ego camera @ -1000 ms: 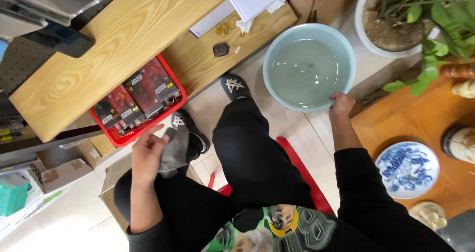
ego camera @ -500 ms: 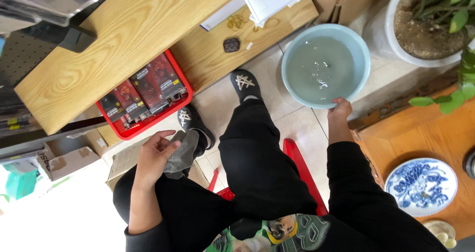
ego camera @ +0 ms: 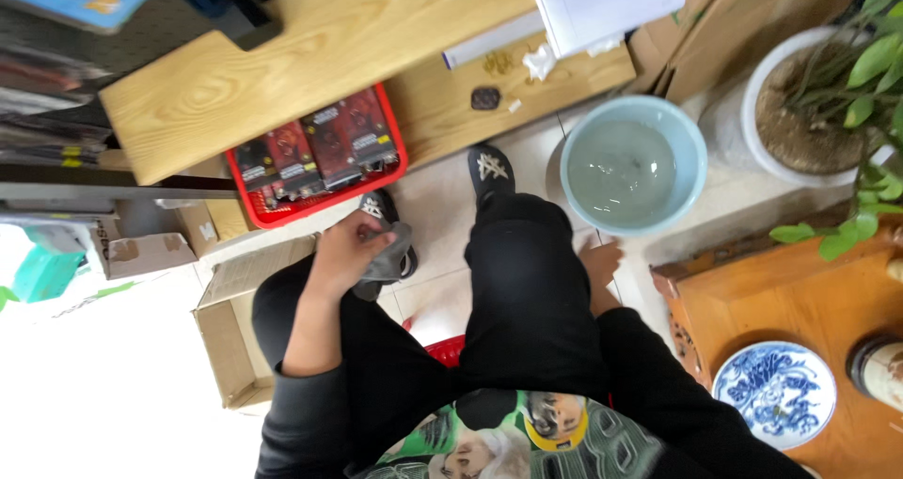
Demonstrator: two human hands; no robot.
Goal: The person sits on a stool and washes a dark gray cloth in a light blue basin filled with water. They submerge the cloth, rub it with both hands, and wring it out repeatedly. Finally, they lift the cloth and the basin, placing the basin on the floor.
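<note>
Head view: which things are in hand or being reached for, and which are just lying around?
In use:
left hand gripping a grey cloth
right hand beside the light blue basin of water

Lying about:
red tray of packets
cardboard box
potted plant
blue-patterned plate

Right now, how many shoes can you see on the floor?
2. One shoe is on the tile beside the light blue basin; the other shoe, near the red tray, is partly hidden behind the left hand.

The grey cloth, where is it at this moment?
In the head view the grey cloth is left of centre, held in the left hand above the person's left knee, just below the red tray.
</note>
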